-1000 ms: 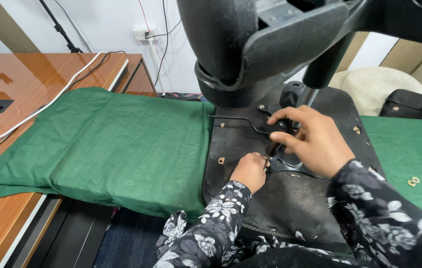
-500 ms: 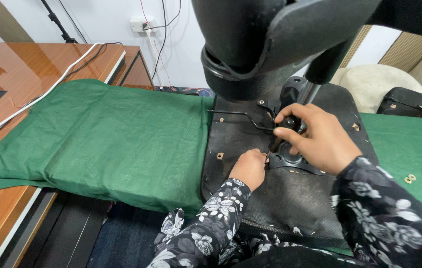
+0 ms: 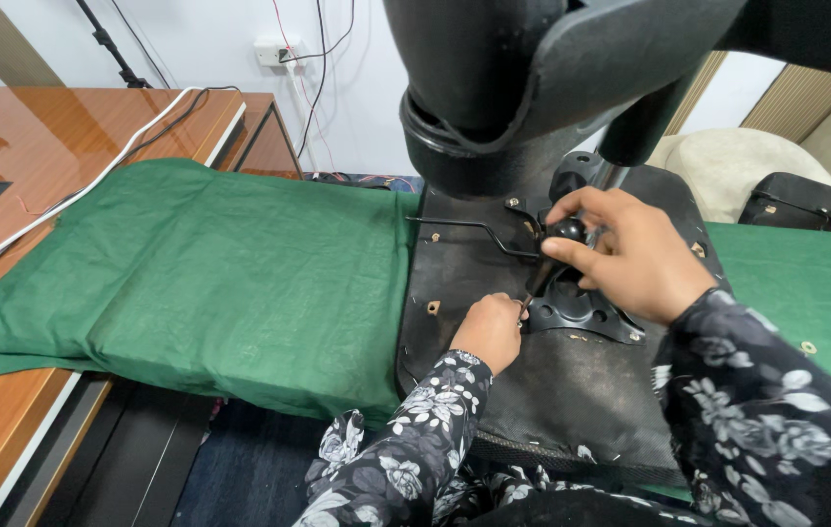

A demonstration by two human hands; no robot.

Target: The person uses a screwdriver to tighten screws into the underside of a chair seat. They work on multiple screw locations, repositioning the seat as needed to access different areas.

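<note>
The wooden bench (image 3: 35, 137) ran off the left edge of the view, most of its near side hidden under a green cloth (image 3: 230, 273) that draped over the front edge; the cloth's far right stretch was cut by the frame. An upturned black chair seat (image 3: 572, 390) lay on the cloth toward the bench's right half, underside up; its near edge was covered by the person's floral sleeves, and its far part was blocked by a large black chair part (image 3: 533, 88) that filled the top of the view, too close to make out in full. A black metal mounting plate (image 3: 581, 312) sat on the seat underside, partly hidden by the right hand; a thin bent lever rod (image 3: 474, 229) reached left from it. The right hand (image 3: 630, 259) came in from the right with its wrist bent, fingers curled tight around the black knob handle of a screwdriver (image 3: 557, 249), held upright and tilted; its tip could not be seen. The left hand (image 3: 489, 332) rested low on the seat at the plate's left edge, fingers folded in around the shaft's lower end; whether it gripped the shaft or a small fastener could not be told.
</note>
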